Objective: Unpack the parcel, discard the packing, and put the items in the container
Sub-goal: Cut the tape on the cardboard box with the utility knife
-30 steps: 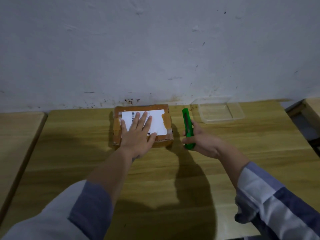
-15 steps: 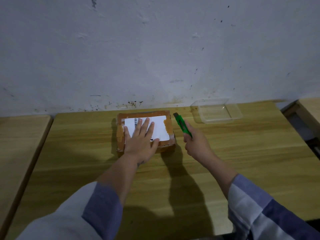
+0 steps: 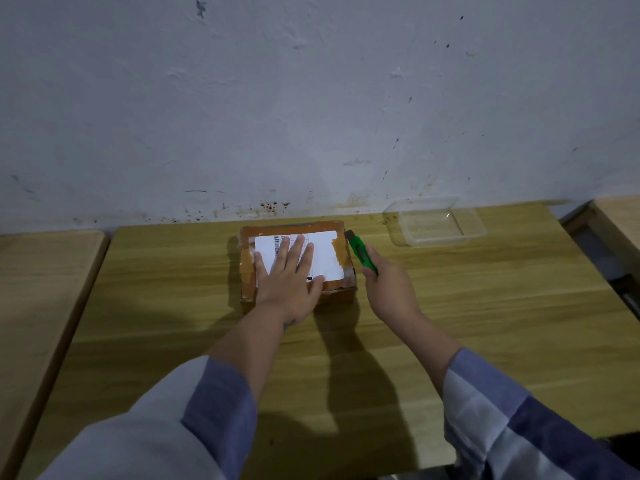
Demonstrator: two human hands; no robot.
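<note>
- Parcel (image 3: 341,233), a taped brown cardboard box with a white label (image 3: 327,252), sits toward the far edge of the wooden table (image 3: 485,323), near the wall.
- Left hand (image 3: 289,277) lies flat on the label, fingers straight and spread.
- Right hand (image 3: 389,287) grips a green utility knife (image 3: 362,252), its tip at the parcel's far right corner.
- Clear plastic container (image 3: 434,221) stands to the right, apart from the parcel.
</note>
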